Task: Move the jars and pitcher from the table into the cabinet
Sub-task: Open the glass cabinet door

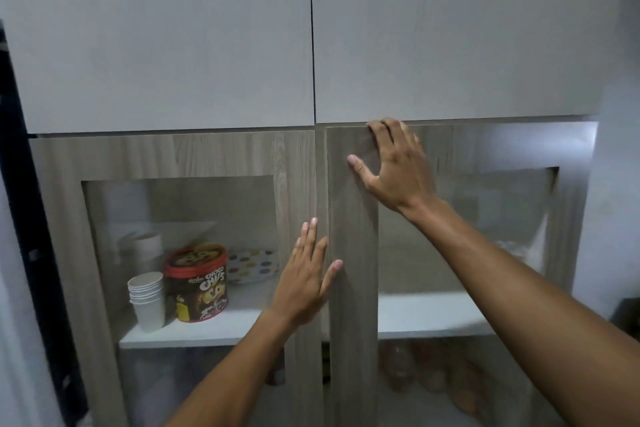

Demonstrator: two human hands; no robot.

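A wood-grain cabinet with two glass-paned doors fills the head view. My right hand (pixel 398 170) hooks its fingers over the top edge of the right door (pixel 353 288), thumb spread on the door's face; this door looks slightly ajar. My left hand (pixel 304 284) lies flat with fingers apart on the inner frame of the left door (pixel 298 166) and holds nothing. Behind the right glass, on the lower shelf, several jars (pixel 429 371) show as a blur. No pitcher or table is in view.
Behind the left glass stand a stack of white paper cups (pixel 147 298), a red Choco Chips tin (pixel 197 282) and a dotted plate (pixel 252 265). The white shelf (pixel 426 319) spans the right side. Two plain grey upper doors (pixel 156 45) are shut. A wall lies right.
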